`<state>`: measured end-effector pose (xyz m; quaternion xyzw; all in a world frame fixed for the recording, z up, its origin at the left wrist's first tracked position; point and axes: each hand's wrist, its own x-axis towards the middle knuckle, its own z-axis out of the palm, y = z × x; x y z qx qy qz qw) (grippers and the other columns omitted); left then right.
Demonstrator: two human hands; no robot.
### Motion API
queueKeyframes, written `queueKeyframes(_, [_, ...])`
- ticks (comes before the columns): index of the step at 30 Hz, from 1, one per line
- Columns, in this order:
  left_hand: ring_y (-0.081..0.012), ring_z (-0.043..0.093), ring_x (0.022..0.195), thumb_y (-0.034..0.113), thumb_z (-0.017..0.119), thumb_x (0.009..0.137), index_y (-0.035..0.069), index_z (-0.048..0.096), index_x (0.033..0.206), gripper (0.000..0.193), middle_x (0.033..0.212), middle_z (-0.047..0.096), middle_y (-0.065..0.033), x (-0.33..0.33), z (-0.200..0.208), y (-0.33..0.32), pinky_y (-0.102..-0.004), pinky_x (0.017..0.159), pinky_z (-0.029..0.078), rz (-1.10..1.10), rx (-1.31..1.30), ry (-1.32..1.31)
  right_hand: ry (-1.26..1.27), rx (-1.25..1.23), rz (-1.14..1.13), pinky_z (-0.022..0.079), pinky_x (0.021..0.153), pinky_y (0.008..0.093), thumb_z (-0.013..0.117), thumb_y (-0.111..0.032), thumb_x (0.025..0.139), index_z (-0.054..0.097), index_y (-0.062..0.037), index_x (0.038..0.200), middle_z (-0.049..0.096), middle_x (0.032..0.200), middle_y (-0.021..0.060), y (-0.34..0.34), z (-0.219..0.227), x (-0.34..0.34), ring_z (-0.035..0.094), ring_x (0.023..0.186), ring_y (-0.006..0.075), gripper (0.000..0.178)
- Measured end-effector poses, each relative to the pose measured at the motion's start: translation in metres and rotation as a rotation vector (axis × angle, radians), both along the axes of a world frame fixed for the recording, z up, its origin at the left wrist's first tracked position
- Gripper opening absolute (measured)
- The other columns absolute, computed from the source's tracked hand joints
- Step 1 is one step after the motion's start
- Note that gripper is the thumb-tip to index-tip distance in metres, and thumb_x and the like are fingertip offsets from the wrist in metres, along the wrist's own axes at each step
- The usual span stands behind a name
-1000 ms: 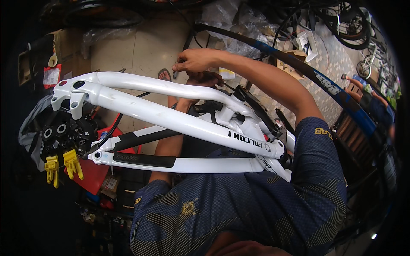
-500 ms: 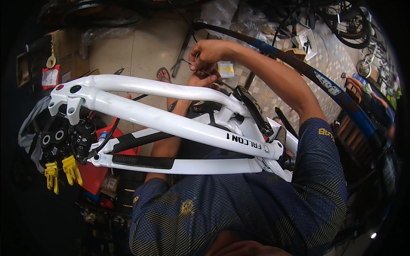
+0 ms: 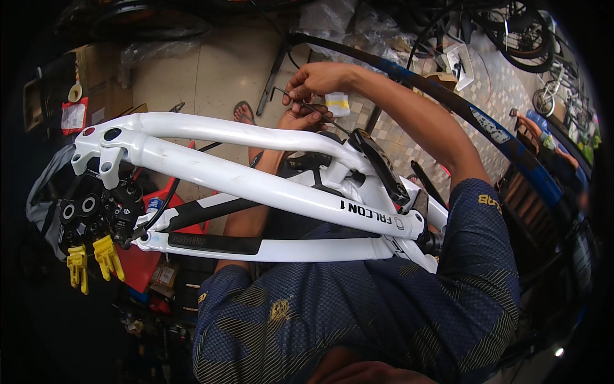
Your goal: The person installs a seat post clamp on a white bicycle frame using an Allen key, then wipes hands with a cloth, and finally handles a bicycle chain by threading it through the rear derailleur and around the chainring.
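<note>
A white bicycle frame lies across in front of me, its thick tubes running from upper left to lower right. My right hand reaches over from the right, fingers closed on an L-shaped hex key near its bent end. The key's long shaft slants down right to a black link plate on the frame; its tip is too small to make out. My left hand, its forearm passing behind the frame's tubes, is closed around the shaft, with some fingers hidden.
Two yellow clip-like blocks hang by a black brake caliper at the frame's left end. A red surface is below. A long dark blue tube arcs past on the right. Bikes and a cardboard box stand farther off.
The hex key has turned, and its short bent end now points lower. My right hand's fingers have shifted slightly with it. The bicycle frame stays nearly in place.
</note>
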<state>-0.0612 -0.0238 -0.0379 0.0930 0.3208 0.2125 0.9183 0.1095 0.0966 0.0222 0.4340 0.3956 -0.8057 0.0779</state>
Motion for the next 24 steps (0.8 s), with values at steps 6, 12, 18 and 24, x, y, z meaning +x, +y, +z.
queueKeyframes(6, [-0.0264,0.069,0.104,0.016,0.07,0.094,0.003,0.059,0.126,0.036,0.113,0.069,-0.0133,0.001,0.02,0.005,-0.0385,0.082,0.062,0.066,-0.172,-0.18,-0.11,0.11,0.048,0.047,0.069,0.031,0.076,-0.017,0.086,0.072,-0.0032,0.092,0.069,0.082,0.0035,-0.002,-0.003,-0.001,0.058,0.073,0.0136,0.015])
queueKeyframes(12, [-0.0234,0.071,0.094,0.021,0.074,0.092,0.003,0.061,0.117,0.034,0.108,0.07,-0.0131,0.006,0.008,0.002,-0.0364,0.08,0.062,0.017,0.024,0.073,-0.208,0.24,0.045,0.048,0.066,0.0324,0.082,-0.021,0.08,0.063,-0.005,0.081,0.066,0.077,0.002,-0.01,-0.009,-0.005,0.058,0.072,0.013,0.025])
queueKeyframes(18, [-0.0235,0.071,0.094,0.014,0.073,0.092,0.002,0.06,0.118,0.032,0.106,0.07,-0.0119,0.01,0.015,0.005,-0.0356,0.081,0.062,0.095,0.003,0.082,-0.069,0.073,-0.088,0.048,0.069,0.0298,0.078,-0.025,0.088,0.07,-0.0044,0.106,0.07,0.092,0.0039,-0.015,-0.019,0.003,0.058,0.074,0.013,0.029])
queueKeyframes(24, [-0.0256,0.07,0.099,0.012,0.07,0.094,0.002,0.059,0.121,0.031,0.11,0.069,-0.0121,0.008,0.014,0.005,-0.0384,0.086,0.062,0.125,-0.103,-0.193,-0.104,0.148,-0.064,0.048,0.069,0.03,0.078,-0.026,0.088,0.071,-0.0038,0.097,0.068,0.08,0.0029,-0.002,0.009,0.005,0.057,0.073,0.0127,0.025])
